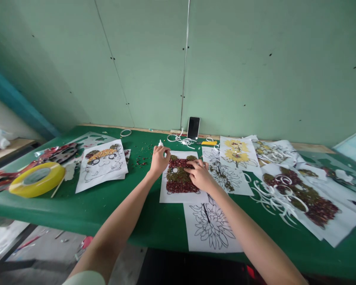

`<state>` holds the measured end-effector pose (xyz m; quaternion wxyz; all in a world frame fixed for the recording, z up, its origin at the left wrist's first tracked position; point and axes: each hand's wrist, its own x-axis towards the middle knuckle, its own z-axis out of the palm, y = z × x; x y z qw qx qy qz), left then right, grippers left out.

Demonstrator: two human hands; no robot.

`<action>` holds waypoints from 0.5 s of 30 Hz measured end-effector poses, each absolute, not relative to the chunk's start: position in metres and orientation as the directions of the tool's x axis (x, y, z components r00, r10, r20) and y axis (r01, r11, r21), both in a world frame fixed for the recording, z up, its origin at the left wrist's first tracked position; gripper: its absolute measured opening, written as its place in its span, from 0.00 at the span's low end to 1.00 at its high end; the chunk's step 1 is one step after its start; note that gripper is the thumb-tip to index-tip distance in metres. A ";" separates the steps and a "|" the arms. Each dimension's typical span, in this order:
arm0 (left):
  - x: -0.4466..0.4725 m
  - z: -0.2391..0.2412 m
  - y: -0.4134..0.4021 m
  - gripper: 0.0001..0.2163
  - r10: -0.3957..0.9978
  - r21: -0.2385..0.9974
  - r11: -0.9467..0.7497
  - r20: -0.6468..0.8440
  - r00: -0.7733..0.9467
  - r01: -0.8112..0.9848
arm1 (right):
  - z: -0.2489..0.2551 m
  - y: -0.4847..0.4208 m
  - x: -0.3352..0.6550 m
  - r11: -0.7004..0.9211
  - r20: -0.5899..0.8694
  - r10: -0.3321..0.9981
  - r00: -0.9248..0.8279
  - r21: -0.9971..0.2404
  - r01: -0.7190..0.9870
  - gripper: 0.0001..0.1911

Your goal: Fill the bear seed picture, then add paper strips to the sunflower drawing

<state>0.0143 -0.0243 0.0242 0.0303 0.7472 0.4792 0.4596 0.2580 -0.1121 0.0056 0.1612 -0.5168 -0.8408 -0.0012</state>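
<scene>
A white sheet with a bear picture (178, 179) filled in with dark red and green seeds lies on the green table (112, 209). My left hand (159, 159) is closed around a small white glue bottle (160, 143) at the sheet's upper left corner. My right hand (199, 174) rests on the sheet's right side, fingers bent and pressed down on the seeds near the bear's head. Whether those fingers hold anything is hidden.
A hamster picture (102, 163) and a big yellow tape roll (37, 179) lie to the left. Flower outline sheets (210, 227), sunflower art (236, 154) and another seed picture with white paper strips (296, 198) lie to the right. A phone (193, 127) leans on the green wall.
</scene>
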 end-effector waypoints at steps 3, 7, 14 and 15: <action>0.015 0.024 -0.024 0.10 0.746 0.485 -0.538 0.654 0.122 0.689 | 0.006 -0.112 0.259 0.454 0.249 0.879 -0.406 -0.179 0.873 0.25; 0.015 0.023 -0.024 0.10 0.741 0.487 -0.548 0.661 0.124 0.680 | 0.006 -0.112 0.256 0.442 0.236 0.888 -0.394 -0.206 0.873 0.25; 0.016 0.022 -0.025 0.10 0.740 0.480 -0.546 0.660 0.127 0.687 | 0.012 -0.119 0.241 0.459 0.246 0.880 -0.407 -0.219 0.861 0.24; 0.016 0.022 -0.025 0.10 0.741 0.479 -0.545 0.660 0.128 0.688 | 0.012 -0.120 0.239 0.456 0.244 0.882 -0.404 -0.222 0.862 0.23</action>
